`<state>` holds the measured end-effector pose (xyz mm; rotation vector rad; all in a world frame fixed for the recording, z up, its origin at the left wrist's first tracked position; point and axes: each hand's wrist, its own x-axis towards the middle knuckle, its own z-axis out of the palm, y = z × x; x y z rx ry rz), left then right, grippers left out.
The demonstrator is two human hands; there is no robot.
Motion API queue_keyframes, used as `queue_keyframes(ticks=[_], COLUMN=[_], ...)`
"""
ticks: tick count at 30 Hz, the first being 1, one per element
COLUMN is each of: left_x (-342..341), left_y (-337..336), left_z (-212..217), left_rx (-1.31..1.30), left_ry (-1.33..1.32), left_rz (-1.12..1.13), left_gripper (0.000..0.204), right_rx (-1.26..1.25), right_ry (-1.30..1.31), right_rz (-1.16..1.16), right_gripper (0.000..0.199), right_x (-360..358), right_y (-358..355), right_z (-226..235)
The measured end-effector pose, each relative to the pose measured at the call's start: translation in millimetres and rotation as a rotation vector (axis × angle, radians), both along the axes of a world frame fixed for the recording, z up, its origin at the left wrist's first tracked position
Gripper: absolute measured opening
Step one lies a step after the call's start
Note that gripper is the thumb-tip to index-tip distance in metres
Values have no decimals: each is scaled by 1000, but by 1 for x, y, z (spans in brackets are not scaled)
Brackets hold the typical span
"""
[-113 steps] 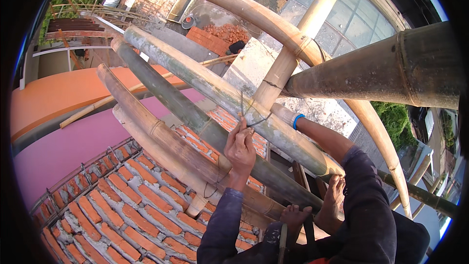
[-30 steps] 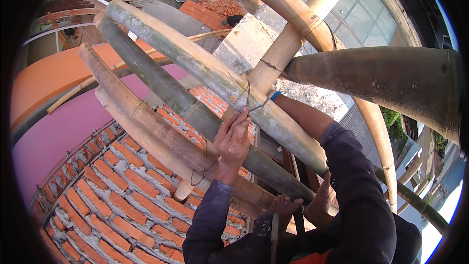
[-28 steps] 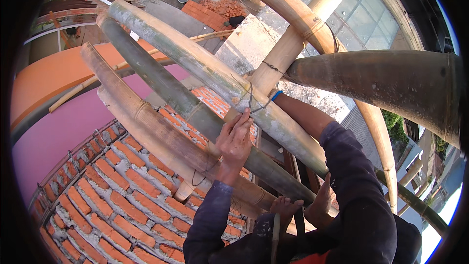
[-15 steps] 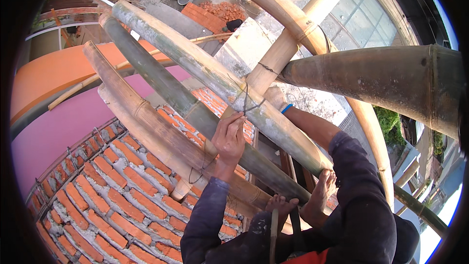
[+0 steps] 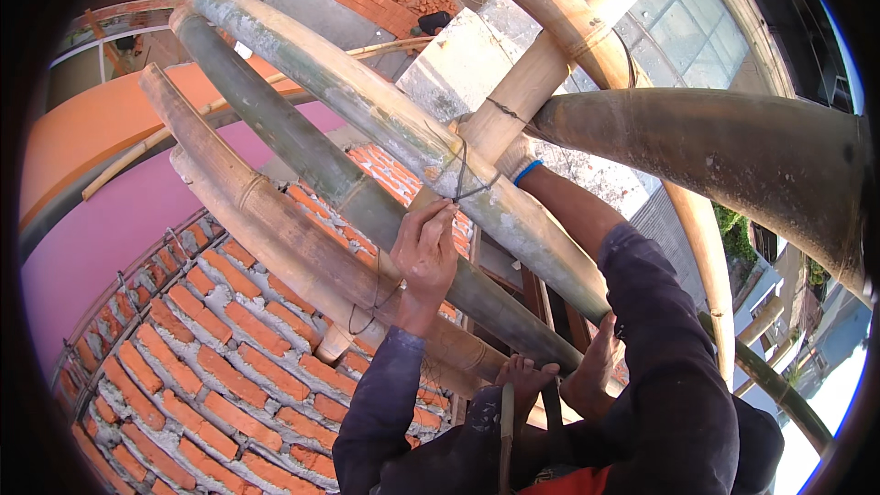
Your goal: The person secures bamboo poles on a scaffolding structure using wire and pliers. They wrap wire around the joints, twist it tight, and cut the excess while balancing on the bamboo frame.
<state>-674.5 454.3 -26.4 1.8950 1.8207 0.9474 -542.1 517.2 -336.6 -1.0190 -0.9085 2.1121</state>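
A dark tie cord [image 5: 462, 170] is looped round a thick, pale and green bamboo pole [image 5: 339, 87] where it meets a crossing bamboo pole [image 5: 513, 96]. My left hand [image 5: 426, 252] is closed in a pinch on the cord's end at the lower side of the thick pole. My right hand [image 5: 515, 156], with a blue band at the wrist, reaches against the far side of the joint; its fingers are hidden behind the poles. Another dark tie [image 5: 502, 110] binds the crossing pole close by.
My bare feet [image 5: 596, 371] stand among the bamboo poles. Below left is a brick wall top [image 5: 220, 357] with rough mortar. A large dark bamboo pole [image 5: 715, 142] comes in from the right. Darker green bamboo [image 5: 302, 151] and brown split bamboo [image 5: 247, 188] run alongside. The ground lies far below.
The view has shifted slightly. My right wrist has moved a little up and left behind the thick pole. My left hand keeps its pinch on the cord, nearly in place.
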Motion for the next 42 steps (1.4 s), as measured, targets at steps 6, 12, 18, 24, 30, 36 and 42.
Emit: queue_keyframes(ticks=[6,12,18,24,30,36,42], left_x=[-2,-1,-2,-1,0,2,2], left_y=[1,-2,-1,-4,-2,3,4], left_z=[-2,-5,-8,-16,-19,-16,-11], left_rx=[68,96,138,155,191,211,125], left_ry=[43,18,1,9,-59,-77,-208], left_rz=[-32,-64,-69,-62,-40,-9,15], left_gripper=[29,33,31,31,24,20,20], right_rx=[510,217,630,513,469,655,888], right_ry=[-723,-295,-795,-1093,-944,-764,-645], right_rz=[460,274,481,594,439,491,583], right_gripper=[39,41,31,29,27,19,17], right_x=[51,90,91,101,86,64,55], right_y=[-27,-45,11,17,38,26,20], right_z=[23,114,237,321,378,391,385])
